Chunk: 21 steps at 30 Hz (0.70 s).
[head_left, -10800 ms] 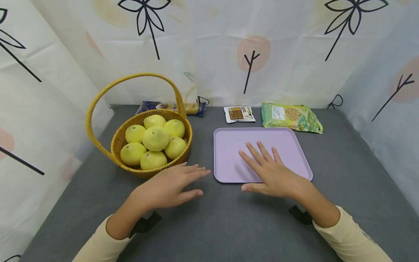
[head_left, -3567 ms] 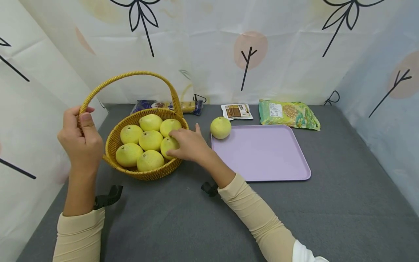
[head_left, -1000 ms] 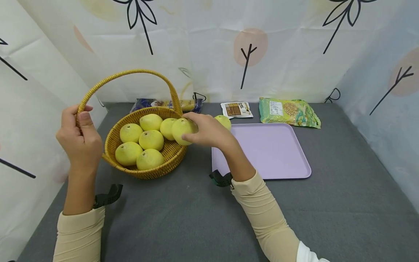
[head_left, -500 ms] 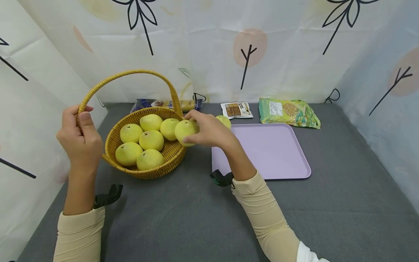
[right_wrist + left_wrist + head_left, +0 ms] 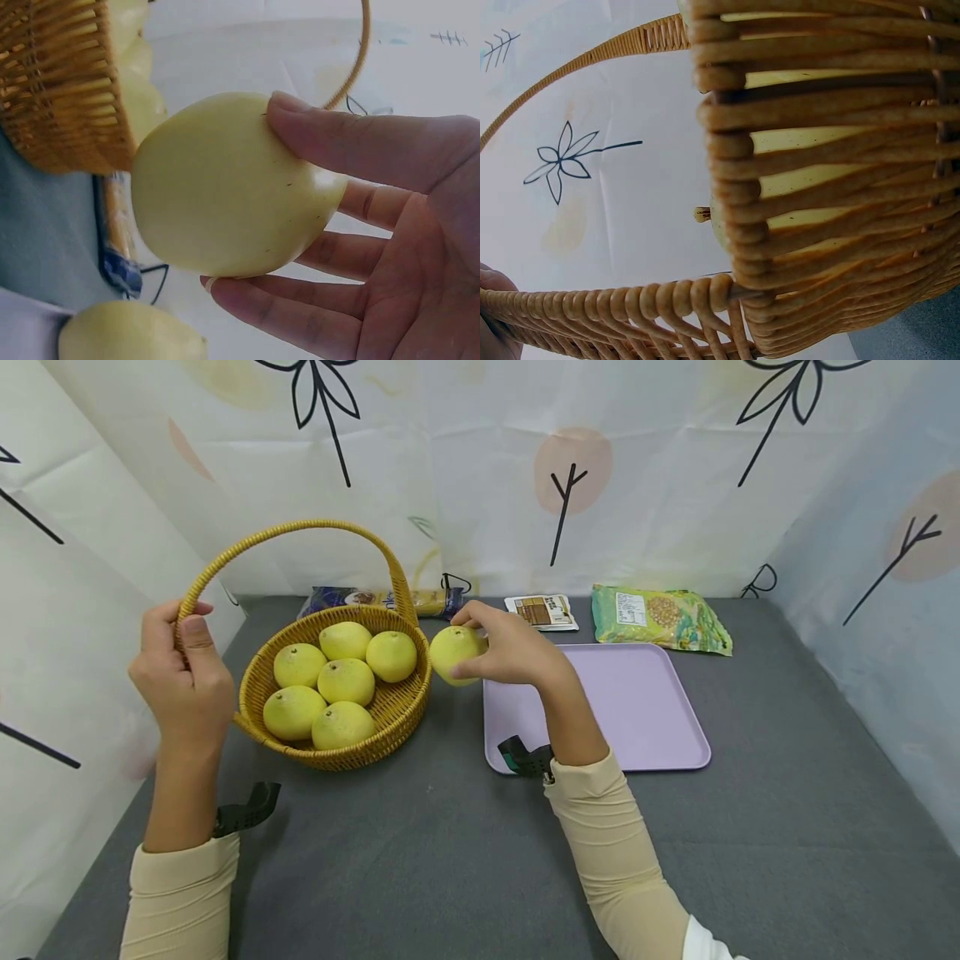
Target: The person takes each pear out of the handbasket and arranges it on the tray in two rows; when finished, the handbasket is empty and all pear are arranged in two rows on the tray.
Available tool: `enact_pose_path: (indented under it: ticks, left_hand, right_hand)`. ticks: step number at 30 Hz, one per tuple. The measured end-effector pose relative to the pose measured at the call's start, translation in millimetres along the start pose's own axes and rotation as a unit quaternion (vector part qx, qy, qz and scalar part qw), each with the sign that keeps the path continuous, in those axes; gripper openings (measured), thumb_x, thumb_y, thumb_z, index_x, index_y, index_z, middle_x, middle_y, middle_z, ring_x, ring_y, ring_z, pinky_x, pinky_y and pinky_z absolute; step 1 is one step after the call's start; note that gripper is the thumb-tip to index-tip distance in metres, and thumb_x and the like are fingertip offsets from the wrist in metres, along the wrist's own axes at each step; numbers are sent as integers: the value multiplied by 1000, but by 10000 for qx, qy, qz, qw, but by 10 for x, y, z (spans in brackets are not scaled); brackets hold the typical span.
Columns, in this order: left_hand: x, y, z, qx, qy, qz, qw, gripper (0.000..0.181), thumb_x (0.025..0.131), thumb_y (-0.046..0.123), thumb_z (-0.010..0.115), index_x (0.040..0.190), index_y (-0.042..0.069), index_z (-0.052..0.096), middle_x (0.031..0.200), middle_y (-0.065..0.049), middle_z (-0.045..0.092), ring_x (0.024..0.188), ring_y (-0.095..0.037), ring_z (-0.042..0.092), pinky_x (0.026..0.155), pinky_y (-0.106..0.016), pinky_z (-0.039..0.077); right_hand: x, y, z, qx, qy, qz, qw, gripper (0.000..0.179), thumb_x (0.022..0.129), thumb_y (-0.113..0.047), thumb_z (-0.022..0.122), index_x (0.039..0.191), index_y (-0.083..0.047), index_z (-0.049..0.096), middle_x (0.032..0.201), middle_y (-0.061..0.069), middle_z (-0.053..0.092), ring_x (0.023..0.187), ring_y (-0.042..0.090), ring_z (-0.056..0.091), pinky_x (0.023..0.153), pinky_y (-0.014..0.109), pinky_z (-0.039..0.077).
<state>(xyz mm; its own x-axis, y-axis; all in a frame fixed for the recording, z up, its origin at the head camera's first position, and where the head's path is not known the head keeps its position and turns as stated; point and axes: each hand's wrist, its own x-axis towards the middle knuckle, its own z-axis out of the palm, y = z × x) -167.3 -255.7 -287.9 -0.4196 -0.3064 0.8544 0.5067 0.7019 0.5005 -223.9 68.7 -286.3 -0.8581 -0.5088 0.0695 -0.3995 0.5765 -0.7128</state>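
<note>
My left hand [image 5: 183, 681] grips the handle of a yellow wicker basket [image 5: 375, 758] on its left side. Several round yellow-green fruits [image 5: 346, 680] lie in the basket. Just outside the basket's right rim, my right hand [image 5: 517, 647] holds another such fruit [image 5: 456, 656], thumb on one side and fingertips on the other. The right wrist view shows this smooth, dark-specked fruit [image 5: 225, 187] close up. Below it there is one more fruit [image 5: 124, 334] at the lilac tray [image 5: 637, 718]; the right hand hides that one in the head view. Woven basket wall [image 5: 840, 210] fills much of the left wrist view.
Along the back edge of the grey table [image 5: 420, 860] lie a blue-and-yellow packet [image 5: 438, 602] behind the basket, a small white-and-brown packet [image 5: 543, 611] and a green bag [image 5: 660, 620]. A patterned white cloth [image 5: 480, 477] hangs behind.
Both hands first hovered empty; then the left took the handle and one fruit came onto the tray's far left corner. Lately the right hand has lifted another fruit out over the right rim.
</note>
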Motion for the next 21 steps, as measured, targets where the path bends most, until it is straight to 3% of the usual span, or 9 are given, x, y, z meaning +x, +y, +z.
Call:
enact_pose_path:
  ticks: [3, 13, 21]
  left_hand:
    - [1, 23, -3, -10, -4, -5, 10000, 23, 103, 2, 49, 105, -18, 61, 64, 15, 35, 55, 5, 25, 55, -11, 20]
    - [-18, -178, -1, 10, -27, 22, 10000, 25, 103, 5, 50, 105, -17, 62, 64, 15, 35, 53, 1, 26, 54, -12, 21]
    - [-5, -55, 6, 21, 36, 16, 10000, 23, 102, 2, 50, 104, -17, 61, 64, 18, 35, 55, 5, 26, 55, -11, 21]
  right_hand:
    - [-29, 63, -67, 72, 63, 15, 10000, 57, 79, -17, 85, 128, -10, 58, 130, 10, 59, 111, 23, 56, 91, 41, 46]
    - [-187, 274, -340, 412, 376, 448, 9974, 57, 81, -13, 83, 131, -6, 56, 134, 14, 56, 123, 29, 52, 97, 46, 45]
    - [-293, 471, -472, 622, 624, 663, 9939, 56, 82, -8, 81, 132, -5, 56, 133, 18, 55, 121, 39, 56, 95, 50, 46]
